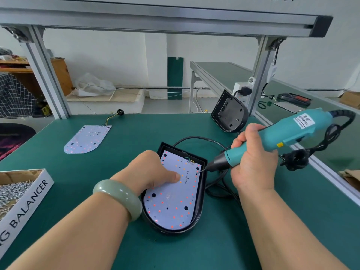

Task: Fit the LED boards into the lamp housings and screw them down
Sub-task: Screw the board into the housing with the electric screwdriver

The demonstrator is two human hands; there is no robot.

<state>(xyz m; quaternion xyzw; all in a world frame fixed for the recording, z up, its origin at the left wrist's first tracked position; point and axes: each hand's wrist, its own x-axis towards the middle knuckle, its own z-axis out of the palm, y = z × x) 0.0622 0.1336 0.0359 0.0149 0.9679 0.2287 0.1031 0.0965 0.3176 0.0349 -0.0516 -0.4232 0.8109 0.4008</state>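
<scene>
From the head camera, a white, round-ended LED board (173, 193) dotted with red and amber diodes lies seated inside a black plastic lamp housing (196, 217) near the middle of the green-matted desk (116, 145). The left hand (153, 172), with a pale green jade-like bangle (118, 198) on its wrist, presses fingertips down on the board, grasping nothing. The right hand (253, 158) is wrapped around a teal electric screwdriver (272, 137), whose dark tip meets the board's right edge near the housing wall. Its black cable (216, 184) loops behind and beside the housing, close to the right forearm. A second LED board (87, 139) with trailing wires lies bare at far left; another black housing (229, 112) leans against an aluminium post (259, 75). A cardboard box of small silvery screws (13, 193) sits at the left edge.
</scene>
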